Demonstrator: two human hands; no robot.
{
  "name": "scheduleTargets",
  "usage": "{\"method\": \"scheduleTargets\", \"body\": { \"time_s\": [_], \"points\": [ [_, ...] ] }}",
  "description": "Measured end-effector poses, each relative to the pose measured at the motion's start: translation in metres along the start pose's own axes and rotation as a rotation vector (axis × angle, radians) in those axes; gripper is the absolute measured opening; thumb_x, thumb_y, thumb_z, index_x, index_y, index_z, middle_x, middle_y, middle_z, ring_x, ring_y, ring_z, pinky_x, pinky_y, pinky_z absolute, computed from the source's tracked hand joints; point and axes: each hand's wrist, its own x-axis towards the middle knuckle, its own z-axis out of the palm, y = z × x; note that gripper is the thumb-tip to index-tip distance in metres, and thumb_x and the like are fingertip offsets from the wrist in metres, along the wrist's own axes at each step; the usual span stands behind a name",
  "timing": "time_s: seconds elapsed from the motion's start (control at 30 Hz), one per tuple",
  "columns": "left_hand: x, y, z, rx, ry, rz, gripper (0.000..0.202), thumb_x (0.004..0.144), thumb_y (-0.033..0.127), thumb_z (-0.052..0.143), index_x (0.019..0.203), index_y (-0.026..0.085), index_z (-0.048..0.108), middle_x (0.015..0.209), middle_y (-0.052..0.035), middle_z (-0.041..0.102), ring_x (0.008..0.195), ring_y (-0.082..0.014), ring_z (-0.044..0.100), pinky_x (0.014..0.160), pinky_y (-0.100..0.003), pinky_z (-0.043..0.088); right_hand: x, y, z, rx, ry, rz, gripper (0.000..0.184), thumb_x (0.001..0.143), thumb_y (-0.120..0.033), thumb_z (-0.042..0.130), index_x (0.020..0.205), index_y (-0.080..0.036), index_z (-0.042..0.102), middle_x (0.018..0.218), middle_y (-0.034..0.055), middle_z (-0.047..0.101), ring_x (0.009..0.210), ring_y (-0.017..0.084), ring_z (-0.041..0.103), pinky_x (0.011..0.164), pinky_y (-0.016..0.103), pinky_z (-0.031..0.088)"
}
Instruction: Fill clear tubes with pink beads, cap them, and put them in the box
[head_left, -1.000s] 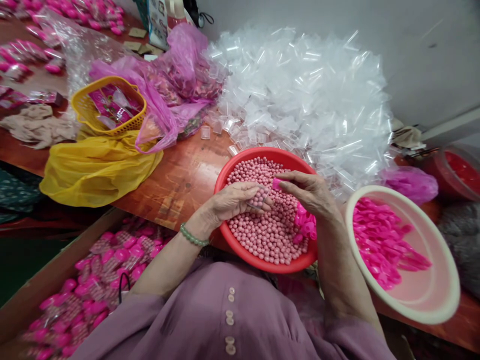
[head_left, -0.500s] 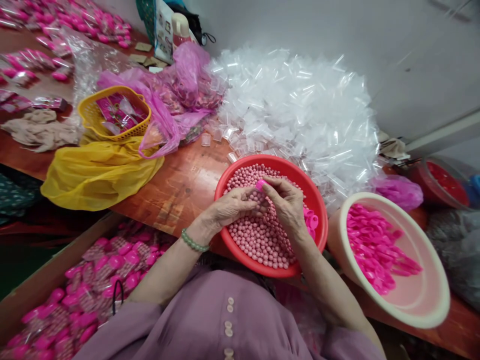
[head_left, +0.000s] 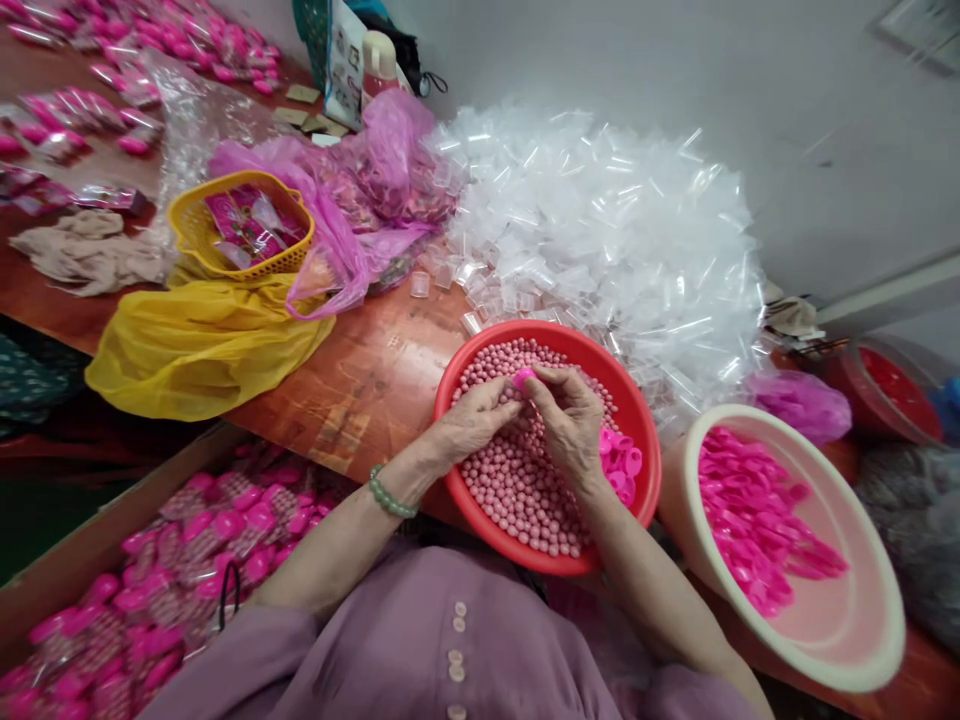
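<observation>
Over a red basin [head_left: 651, 460] of pink beads [head_left: 517, 500], my two hands meet with fingers closed. Between their fingertips is a bright pink cap [head_left: 523, 379]. My right hand [head_left: 571, 425] pinches this cap with thumb and fingers. My left hand [head_left: 474, 425], with a green bead bracelet [head_left: 390, 495] at the wrist, is closed on what looks like a small clear container just below the cap, mostly hidden by the fingers. More pink plastic caps [head_left: 621, 465] lie at the right inside the basin.
Behind the basin rises a big heap of clear plastic containers [head_left: 600, 210]. A cream tub [head_left: 874, 640] of pink pieces stands right. Left are a yellow basket [head_left: 187, 235], yellow cloth [head_left: 202, 345] and pink bag [head_left: 397, 140]. Filled pink-capped containers [head_left: 157, 590] lie in a box below left.
The view has shifted slightly, so the scene sits a little lower and to the right. My hands stay together over the beads, and my right fingers now cover more of the pink cap.
</observation>
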Motion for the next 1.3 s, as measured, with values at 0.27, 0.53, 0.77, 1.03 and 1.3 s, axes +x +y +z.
{"method": "scheduleTargets", "body": {
  "time_s": [0.27,0.53,0.77,1.03,1.3],
  "points": [
    [0.007,-0.007,-0.001,0.289,0.021,0.074,0.037,0.085,0.012,0.053,0.121,0.014,0.062,0.117,-0.0069,0.066,0.111,-0.0209,0.058,0.105,-0.036,0.042,0.003,-0.003,-0.004,0.003,-0.057,-0.030,0.015,0.079,-0.033,0.076,0.089,-0.023,0.073,0.085,-0.0006,0.072,0.081,0.014,0.067,0.081,0.031,0.055],
    [0.003,-0.001,0.000,0.173,0.021,0.079,0.034,0.083,0.017,0.059,0.116,0.014,0.065,0.113,-0.0077,0.068,0.111,-0.0215,0.059,0.103,-0.035,0.042,0.002,0.000,-0.003,-0.102,-0.070,-0.073,0.016,0.085,-0.035,0.070,0.093,-0.022,0.069,0.084,0.0007,0.071,0.077,0.016,0.067,0.075,0.031,0.057],
    [0.001,0.000,-0.004,-0.144,0.064,-0.091,0.038,0.076,0.039,0.075,0.101,0.012,0.066,0.083,-0.0023,0.065,0.074,-0.0124,0.059,0.070,-0.024,0.046,0.008,0.003,-0.013,-0.582,-0.391,-0.557,0.065,0.080,-0.050,0.072,0.130,-0.016,0.048,0.116,0.0164,0.066,0.107,0.031,0.065,0.090,0.048,0.055],
    [0.000,0.005,-0.004,-0.255,0.030,-0.101,0.038,0.067,0.038,0.084,0.088,0.011,0.067,0.074,0.0004,0.062,0.068,-0.0073,0.056,0.065,-0.018,0.044,0.008,0.000,-0.013,-0.815,-0.410,-0.748,0.074,0.084,-0.047,0.064,0.142,-0.014,0.032,0.118,0.0198,0.062,0.106,0.034,0.062,0.088,0.053,0.053],
    [-0.001,0.009,-0.001,-0.308,-0.045,-0.074,0.036,0.066,0.039,0.086,0.083,0.012,0.068,0.066,0.0027,0.058,0.059,-0.0051,0.050,0.063,-0.018,0.044,0.009,0.000,-0.012,-0.840,-0.331,-0.855,0.069,0.083,-0.042,0.062,0.139,-0.012,0.034,0.107,0.0173,0.065,0.095,0.031,0.063,0.079,0.047,0.053]
  ]
}}
